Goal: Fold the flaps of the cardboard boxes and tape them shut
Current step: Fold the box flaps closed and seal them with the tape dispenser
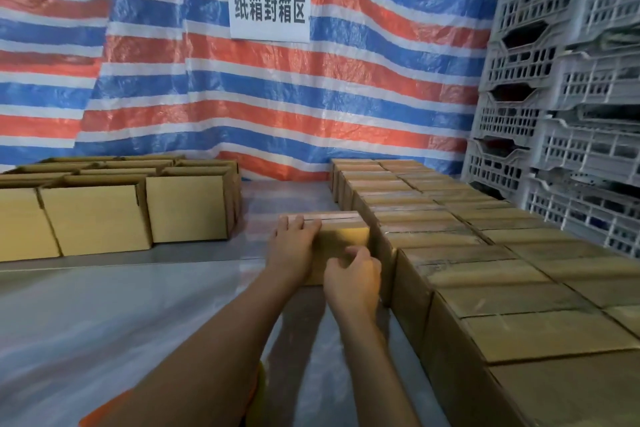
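A small closed cardboard box (341, 230) stands on the floor at the centre, right beside the rows of sealed boxes (485, 263). My left hand (294, 246) lies over its near left top edge, fingers spread on the folded flaps. My right hand (353, 279) presses against the box's front face lower right, fingers curled. The seam between the top flaps shows as a dark line. No tape roll is in sight.
Open boxes (100, 215) with raised flaps stand in a group at the left. Grey plastic crates (554, 97) are stacked at the right. A striped tarp (207, 87) with a white sign hangs behind. Plastic sheeting (121, 305) covers the floor.
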